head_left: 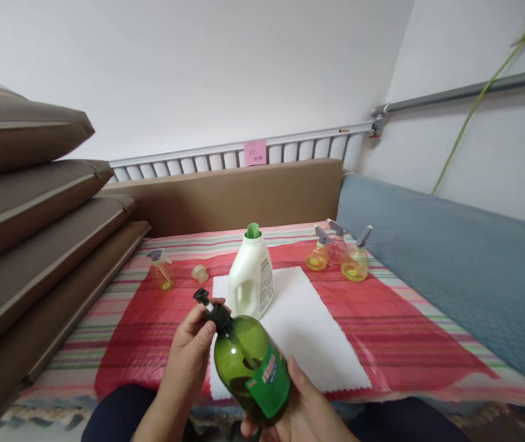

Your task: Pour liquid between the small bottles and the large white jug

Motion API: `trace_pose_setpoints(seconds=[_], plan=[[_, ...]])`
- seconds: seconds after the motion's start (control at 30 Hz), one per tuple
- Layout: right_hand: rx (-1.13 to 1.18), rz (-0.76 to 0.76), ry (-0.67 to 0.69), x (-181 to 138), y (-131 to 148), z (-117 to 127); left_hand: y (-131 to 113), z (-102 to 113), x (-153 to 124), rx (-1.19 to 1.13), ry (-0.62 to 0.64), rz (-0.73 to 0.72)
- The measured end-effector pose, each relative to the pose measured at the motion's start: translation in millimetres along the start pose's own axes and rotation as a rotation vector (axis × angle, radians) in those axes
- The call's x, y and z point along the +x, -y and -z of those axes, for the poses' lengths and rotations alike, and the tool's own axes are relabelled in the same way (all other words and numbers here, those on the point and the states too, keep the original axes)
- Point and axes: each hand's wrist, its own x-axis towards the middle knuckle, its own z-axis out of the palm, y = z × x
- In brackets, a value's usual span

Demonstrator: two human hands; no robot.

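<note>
A green see-through pump bottle with a black pump top is held tilted in front of me. The fingers of my left hand are closed round its black collar. My right hand supports the lower part of the bottle from below and the right, beside the green label. Just behind it a white jug with a handle and a green spout stands upright, its neck uncapped. To its left a small pale cap lies on the red sheet.
A white scalloped mat lies on a red sheet over striped cloth. One spray bottle stands left; several others stand right. Stacked brown cushions border the left, a blue padded side the right. A radiator runs behind.
</note>
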Motion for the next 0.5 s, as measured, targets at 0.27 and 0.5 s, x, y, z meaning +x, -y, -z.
trace_pose_setpoints(seconds=[0.27,0.5], plan=[[-0.044,0.119,-0.064,5.7,1.1,-12.3,0.5,3.5,0.6,-0.012,-0.052,-0.032],[-0.148,0.274,-0.094,7.4,7.1,-27.2,-0.8,12.7,1.6,0.068,-0.071,-0.050]])
